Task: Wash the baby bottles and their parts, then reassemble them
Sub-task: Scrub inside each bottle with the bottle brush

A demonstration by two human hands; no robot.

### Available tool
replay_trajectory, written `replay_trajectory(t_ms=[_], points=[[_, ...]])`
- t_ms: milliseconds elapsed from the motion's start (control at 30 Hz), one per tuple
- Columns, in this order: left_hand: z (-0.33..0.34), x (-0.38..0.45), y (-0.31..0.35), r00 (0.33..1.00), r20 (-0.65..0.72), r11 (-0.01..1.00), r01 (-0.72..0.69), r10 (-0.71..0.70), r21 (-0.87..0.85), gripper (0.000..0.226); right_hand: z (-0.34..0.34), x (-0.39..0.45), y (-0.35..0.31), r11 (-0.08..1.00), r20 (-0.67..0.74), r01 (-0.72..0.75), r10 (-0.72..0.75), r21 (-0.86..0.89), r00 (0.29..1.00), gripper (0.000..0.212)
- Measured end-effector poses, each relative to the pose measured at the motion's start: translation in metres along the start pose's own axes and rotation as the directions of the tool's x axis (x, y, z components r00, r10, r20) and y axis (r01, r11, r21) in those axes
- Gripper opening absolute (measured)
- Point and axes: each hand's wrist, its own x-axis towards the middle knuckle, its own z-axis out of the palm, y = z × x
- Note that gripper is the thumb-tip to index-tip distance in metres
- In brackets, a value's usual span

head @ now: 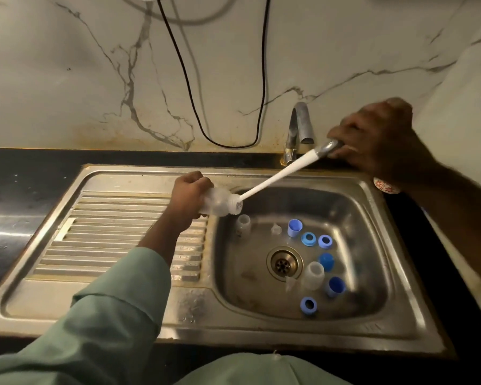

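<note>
Brush in the bottle, over the sink!

Left hand [188, 190] grips a clear baby bottle [220, 202] sideways above the steel sink [139, 298]; right hand [372, 140] clutches the white bottle brush [278, 173] by its handle, head buried in the neck. In the basin: six blue parts [308, 239], two clear bottles [313, 275], two small teats. Tap [299, 129] behind the brush.
</note>
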Motion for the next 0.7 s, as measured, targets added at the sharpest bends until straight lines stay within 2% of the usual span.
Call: replay_trajectory(t_ms=[67, 167, 233, 267, 300, 367, 400, 433, 467, 500, 533, 567, 600, 633, 667, 700], points=[[0.0, -0.01, 0.003, 0.985, 0.153, 0.981, 0.104, -0.079, -0.166, 0.014, 0.013, 0.009, 0.026, 0.996, 0.028, 0.039, -0.041, 0.076, 0.999, 0.041], [0.001, -0.023, 0.003, 0.925, 0.293, 0.817, 0.358, -0.243, -0.451, 0.027, 0.038, -0.003, 0.024, 0.973, 0.109, -0.09, 0.068, 0.213, 0.992, 0.051], [0.001, -0.024, 0.003, 0.931, 0.215, 0.741, 0.366, -0.296, -0.563, 0.028, 0.053, -0.027, -0.003, 0.887, 0.272, -0.28, 0.186, 0.366, 0.944, 0.056], [0.001, -0.023, 0.002, 0.941, 0.129, 0.724, 0.324, -0.312, -0.609, 0.022, 0.058, -0.04, -0.022, 0.804, 0.401, -0.407, 0.233, 0.434, 0.886, 0.052], [0.001, -0.021, 0.002, 0.941, 0.021, 0.721, 0.274, -0.339, -0.637, 0.014, 0.063, -0.053, -0.044, 0.677, 0.55, -0.553, 0.255, 0.486, 0.795, 0.044], [-0.001, -0.016, -0.001, 0.898, -0.208, 0.764, 0.187, -0.388, -0.618, 0.006, 0.067, -0.074, -0.094, 0.31, 0.831, -0.827, 0.162, 0.469, 0.532, 0.037], [-0.003, -0.013, -0.006, 0.868, -0.301, 0.8, 0.165, -0.396, -0.577, 0.01, 0.062, -0.082, -0.114, 0.121, 0.928, -0.923, 0.042, 0.364, 0.371, 0.043], [-0.005, -0.01, -0.011, 0.846, -0.366, 0.831, 0.148, -0.387, -0.537, 0.011, 0.053, -0.087, -0.129, -0.022, 0.969, -0.976, -0.111, 0.219, 0.22, 0.051], [-0.007, -0.008, -0.015, 0.835, -0.408, 0.851, 0.127, -0.37, -0.51, 0.012, 0.041, -0.089, -0.136, -0.099, 0.962, -0.991, -0.246, 0.093, 0.115, 0.058], [-0.007, -0.007, -0.018, 0.832, -0.436, 0.869, 0.107, -0.345, -0.484, 0.013, 0.028, -0.086, -0.137, -0.115, 0.944, -0.993, -0.323, 0.027, 0.064, 0.061], [-0.007, -0.006, -0.02, 0.832, -0.459, 0.896, 0.094, -0.31, -0.435, 0.016, 0.014, -0.079, -0.133, -0.08, 0.944, -0.996, -0.326, 0.037, 0.061, 0.06], [-0.007, -0.005, -0.022, 0.84, -0.476, 0.933, 0.095, -0.262, -0.346, 0.018, 0.0, -0.07, -0.125, 0.045, 0.964, -0.991, -0.242, 0.125, 0.111, 0.052], [-0.005, -0.005, -0.022, 0.854, -0.481, 0.968, 0.092, -0.198, -0.235, 0.021, -0.011, -0.058, -0.116, 0.246, 0.968, -0.938, -0.114, 0.246, 0.224, 0.04], [-0.005, -0.005, -0.021, 0.872, -0.471, 0.989, 0.081, -0.132, -0.127, 0.022, -0.021, -0.044, -0.106, 0.483, 0.928, -0.813, 0.001, 0.327, 0.374, 0.033], [-0.003, -0.004, -0.019, 0.889, -0.451, 0.997, 0.067, -0.079, -0.043, 0.023, -0.03, -0.03, -0.095, 0.69, 0.849, -0.644, 0.081, 0.33, 0.522, 0.032], [-0.002, -0.002, -0.018, 0.904, -0.425, 0.998, 0.057, -0.047, 0.011, 0.025, -0.037, -0.015, -0.083, 0.841, 0.746, -0.469, 0.126, 0.269, 0.654, 0.032]])
